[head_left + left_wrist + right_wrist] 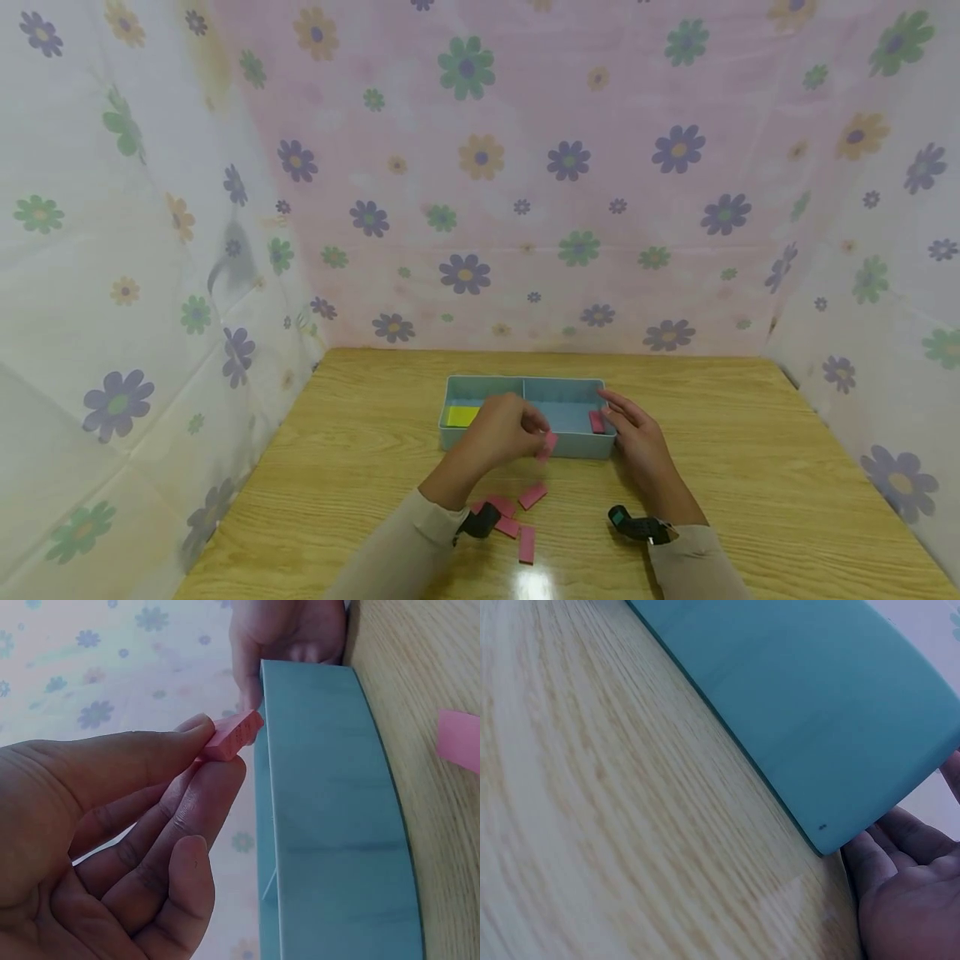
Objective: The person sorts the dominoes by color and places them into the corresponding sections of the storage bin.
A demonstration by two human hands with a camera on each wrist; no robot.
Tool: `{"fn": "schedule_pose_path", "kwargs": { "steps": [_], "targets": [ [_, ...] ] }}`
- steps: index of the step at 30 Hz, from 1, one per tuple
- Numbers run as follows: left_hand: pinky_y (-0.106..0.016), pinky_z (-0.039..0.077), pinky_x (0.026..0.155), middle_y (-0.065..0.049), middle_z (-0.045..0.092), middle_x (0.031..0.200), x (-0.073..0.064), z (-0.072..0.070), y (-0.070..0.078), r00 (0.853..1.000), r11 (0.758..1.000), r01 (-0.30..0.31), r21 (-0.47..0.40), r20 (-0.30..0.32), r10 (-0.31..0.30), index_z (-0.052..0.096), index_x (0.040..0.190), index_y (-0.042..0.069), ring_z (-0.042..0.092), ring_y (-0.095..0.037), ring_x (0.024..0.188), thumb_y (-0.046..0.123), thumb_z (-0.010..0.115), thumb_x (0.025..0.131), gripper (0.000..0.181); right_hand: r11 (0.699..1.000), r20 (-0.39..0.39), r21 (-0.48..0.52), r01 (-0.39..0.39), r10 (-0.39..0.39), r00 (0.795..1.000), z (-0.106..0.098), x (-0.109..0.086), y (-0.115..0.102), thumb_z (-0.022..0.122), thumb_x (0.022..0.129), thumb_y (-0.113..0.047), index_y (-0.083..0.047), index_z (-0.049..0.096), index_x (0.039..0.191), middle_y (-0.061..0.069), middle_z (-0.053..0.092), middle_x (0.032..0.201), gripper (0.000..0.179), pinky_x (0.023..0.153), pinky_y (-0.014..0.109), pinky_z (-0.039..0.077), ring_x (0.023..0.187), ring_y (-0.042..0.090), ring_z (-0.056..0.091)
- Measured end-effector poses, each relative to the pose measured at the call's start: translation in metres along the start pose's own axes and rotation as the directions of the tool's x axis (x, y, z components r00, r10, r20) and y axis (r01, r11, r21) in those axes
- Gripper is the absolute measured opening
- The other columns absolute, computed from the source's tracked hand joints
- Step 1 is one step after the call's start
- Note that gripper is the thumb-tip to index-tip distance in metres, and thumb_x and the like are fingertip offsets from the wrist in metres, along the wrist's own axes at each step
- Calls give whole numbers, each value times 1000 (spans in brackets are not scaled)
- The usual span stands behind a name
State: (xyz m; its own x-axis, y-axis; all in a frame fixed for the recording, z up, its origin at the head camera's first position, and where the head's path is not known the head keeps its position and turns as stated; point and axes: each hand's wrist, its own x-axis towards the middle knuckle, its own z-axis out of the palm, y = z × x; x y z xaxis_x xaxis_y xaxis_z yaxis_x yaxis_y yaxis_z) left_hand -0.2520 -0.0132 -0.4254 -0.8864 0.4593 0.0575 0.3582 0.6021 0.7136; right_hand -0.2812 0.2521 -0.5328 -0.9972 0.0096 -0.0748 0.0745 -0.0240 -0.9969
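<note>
Between thumb and fingertips, my left hand [501,429] pinches a small pink rectangular block [234,736] with faint dark marks on one face. That hand is above the front wall of a blue-green divided box [577,446]. At the box's right end, my right hand [643,442] touches the end wall, its upper fingers reaching over the rim. Inside the right compartment, close to those fingers, lies another pink block [596,422]. A yellow piece [462,416] is in the left compartment, partly hidden by my left hand.
Several more pink blocks lie on the wooden table [360,417] in front of the box, among them one single block [527,544] nearest me; my left wrist hides some. Flowered cloth [525,200] hangs behind the table and along both sides.
</note>
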Motion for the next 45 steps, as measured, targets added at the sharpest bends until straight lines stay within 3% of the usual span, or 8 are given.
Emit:
{"fn": "schedule_pose_path", "kwargs": {
  "steps": [13,21,38,45],
  "targets": [
    [-26,57,66,12,75,85,12,-7,4,999,1000,15,-8,42,-15,83,98,19,65,-3,77,14,79,91,10,1000,2,8,7,-7,1000,-1,1,2,56,108,-31,-18,49,155,8,28,170,49,127,50,24,158,26,24],
    [-27,57,67,13,75,87,20,-10,10,999,1000,16,10,32,-17,83,102,19,66,-3,78,18,77,93,10,999,-19,-29,-16,15,1000,-4,0,0,55,109,-30,-20,50,155,5,28,170,47,128,50,24,158,25,24],
    [-28,57,61,9,76,87,35,-18,23,999,999,43,-18,10,-43,82,99,17,67,-7,74,17,78,93,8,1000,-3,-3,-9,9,1000,-3,1,2,53,110,-27,-20,49,155,6,27,170,46,128,48,23,158,24,23],
    [-28,58,66,11,76,83,43,-18,22,999,999,53,-2,-2,-53,83,97,18,68,-5,76,19,78,92,7,999,-7,-38,-20,20,1000,-1,1,1,52,110,-29,-21,49,155,6,29,170,46,128,50,23,157,26,25]
  ]
}}
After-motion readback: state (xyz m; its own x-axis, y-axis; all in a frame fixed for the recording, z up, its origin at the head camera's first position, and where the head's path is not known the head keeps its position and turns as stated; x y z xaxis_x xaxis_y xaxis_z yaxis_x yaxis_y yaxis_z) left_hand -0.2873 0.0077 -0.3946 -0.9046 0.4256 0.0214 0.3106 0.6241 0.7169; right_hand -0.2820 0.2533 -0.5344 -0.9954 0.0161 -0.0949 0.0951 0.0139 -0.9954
